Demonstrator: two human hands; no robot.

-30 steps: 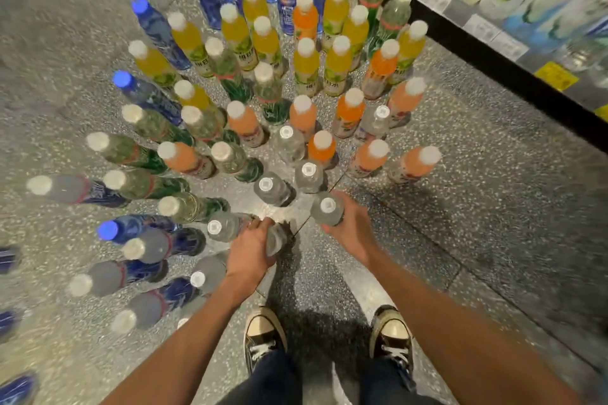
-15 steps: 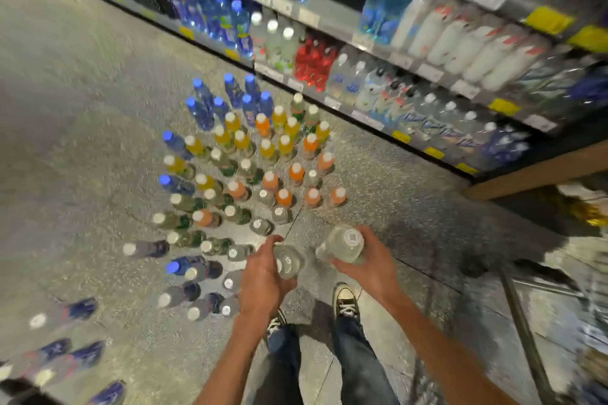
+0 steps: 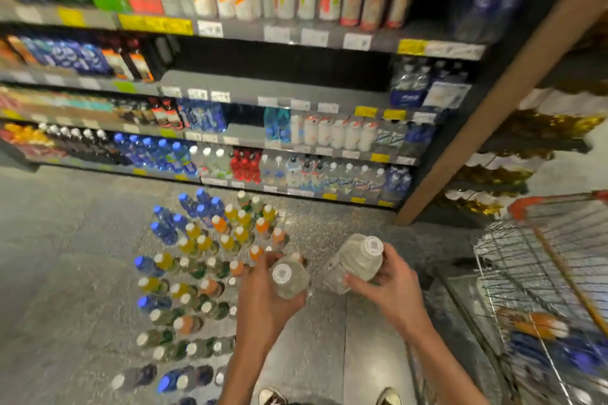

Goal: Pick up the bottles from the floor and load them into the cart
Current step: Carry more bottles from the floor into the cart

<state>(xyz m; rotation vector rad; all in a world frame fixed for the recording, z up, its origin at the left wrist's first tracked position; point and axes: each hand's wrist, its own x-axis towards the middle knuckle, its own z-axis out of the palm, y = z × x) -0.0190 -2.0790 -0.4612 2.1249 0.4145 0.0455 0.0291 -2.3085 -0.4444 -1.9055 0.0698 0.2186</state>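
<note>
**Two clear bottles in hand, cart at the right**

While both hands are raised above the floor, each grips one clear plastic bottle with a white cap. The left hand has its fingers curled round the left-hand clear bottle, which points cap-up toward the camera. The right hand wraps its fingers and thumb round the right-hand clear bottle, tilted with its cap up and slightly to the right. The two bottles sit near each other without touching.

Below and to the left of them, the rows of standing bottles cover the grey speckled floor: blue-capped blue ones along the far and left edges, yellow and orange ones with white caps farther in, greenish and clear ones nearer the person's feet.

At the right edge stands the wire shopping cart with an orange handle; an orange bottle and some blurred blue bottles already lie in its basket. Beyond the floor rows runs the dark store shelving stocked with drinks. Two shoe tips show at the bottom edge.
</note>
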